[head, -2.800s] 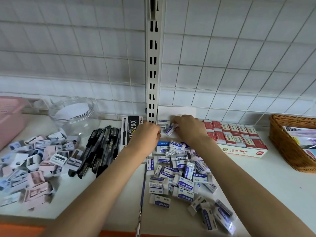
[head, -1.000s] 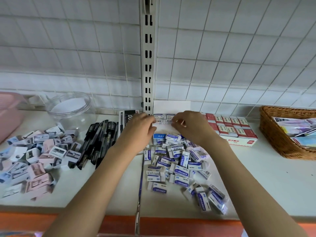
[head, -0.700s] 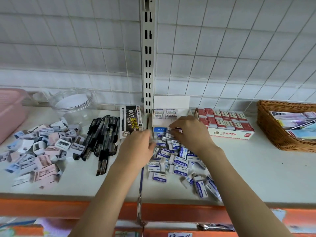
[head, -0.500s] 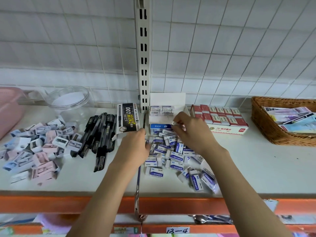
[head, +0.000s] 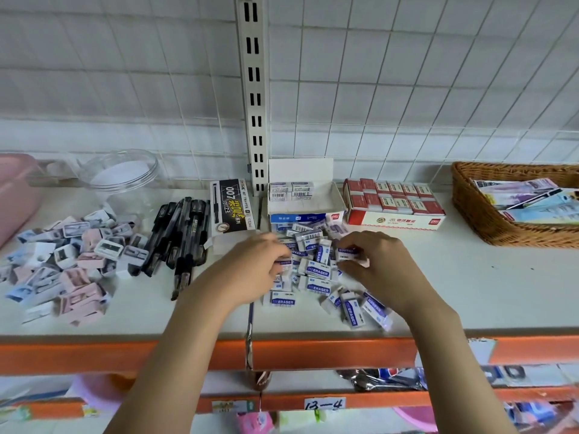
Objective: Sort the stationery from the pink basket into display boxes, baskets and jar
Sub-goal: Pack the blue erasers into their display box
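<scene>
Meanwhile both hands worked the eraser pile point(head: 316, 270): right hand point(head: 380, 264) pinched one eraser point(head: 347, 254), left hand point(head: 255, 267) curled on another, grip unclear. Display box point(head: 302, 203) lay just beyond, right hand nearer.

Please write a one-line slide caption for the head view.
Both hands, left and right, pick erasers from a loose pile before a partly filled box.

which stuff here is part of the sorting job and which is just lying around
In the job:
- loose erasers
- blue eraser display box
- pencil sharpeners
- black pens
- clear jar
- pink basket
- wicker basket

Just lying about:
- spoon on the lower shelf
- shelf label
</scene>
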{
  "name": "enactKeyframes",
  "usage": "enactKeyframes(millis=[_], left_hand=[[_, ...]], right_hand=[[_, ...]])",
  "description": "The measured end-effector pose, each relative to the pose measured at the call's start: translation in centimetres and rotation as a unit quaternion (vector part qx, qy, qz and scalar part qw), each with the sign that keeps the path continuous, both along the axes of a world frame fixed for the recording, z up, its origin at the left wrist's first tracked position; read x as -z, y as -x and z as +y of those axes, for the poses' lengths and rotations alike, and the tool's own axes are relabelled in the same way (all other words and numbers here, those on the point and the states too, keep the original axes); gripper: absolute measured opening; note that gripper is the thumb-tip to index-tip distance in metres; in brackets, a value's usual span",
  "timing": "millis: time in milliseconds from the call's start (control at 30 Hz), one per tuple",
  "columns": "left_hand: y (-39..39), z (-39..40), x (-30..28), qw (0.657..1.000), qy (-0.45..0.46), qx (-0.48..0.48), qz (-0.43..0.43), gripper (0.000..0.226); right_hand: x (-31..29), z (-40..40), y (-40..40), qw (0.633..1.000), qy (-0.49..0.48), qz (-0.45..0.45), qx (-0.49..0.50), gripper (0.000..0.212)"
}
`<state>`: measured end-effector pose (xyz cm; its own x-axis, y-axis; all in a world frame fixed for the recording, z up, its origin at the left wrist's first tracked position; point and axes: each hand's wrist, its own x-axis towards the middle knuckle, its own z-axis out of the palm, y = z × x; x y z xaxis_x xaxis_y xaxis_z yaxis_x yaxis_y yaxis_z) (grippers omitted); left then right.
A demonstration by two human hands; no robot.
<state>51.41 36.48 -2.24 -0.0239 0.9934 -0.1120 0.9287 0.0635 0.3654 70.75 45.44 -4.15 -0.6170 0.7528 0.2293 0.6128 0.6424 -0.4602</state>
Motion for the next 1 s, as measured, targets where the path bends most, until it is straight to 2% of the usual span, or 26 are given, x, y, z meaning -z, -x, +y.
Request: enactKeyframes(millis=[233, 400, 567, 700, 833, 1000], left_hand=[[0.7, -1.5, 0.2, 0.999, 0.046, 0.004, -0.016, 0.049], [0.6, -1.8, 0.8, 0.999, -0.019, -0.040, -0.022, 0.039], [0.3, -1.8, 0.9, 0.996, -0.023, -0.076, -0.052, 0.037], [-0.5, -1.7, 0.9, 0.996, -0.038, -0.077, -0.007, 0.038], [-0.4, -2.0, 0.1, 0.995, -0.080, -0.061, 0.014, 0.037], [-2.1, -0.9, -1.7, 0.992, -0.127, -0.017, -0.015, 0.045]], right_hand=[[-0.2, -0.4, 0.3, 1.000, -0.007, -0.020, -0.001, 0.025], [-0.2, -0.4, 0.5, 0.998, -0.018, -0.054, 0.008, 0.028], [-0.4, -0.6, 1.2, 0.995, -0.032, -0.093, 0.017, 0.022], [-0.3, -0.7, 1.4, 0.993, -0.038, -0.113, 0.021, 0.023], [-0.6, -0.9, 0.6, 0.995, -0.033, -0.092, 0.028, 0.024], [-0.9, -0.6, -0.7, 0.997, -0.029, -0.047, 0.059, 0.021]])
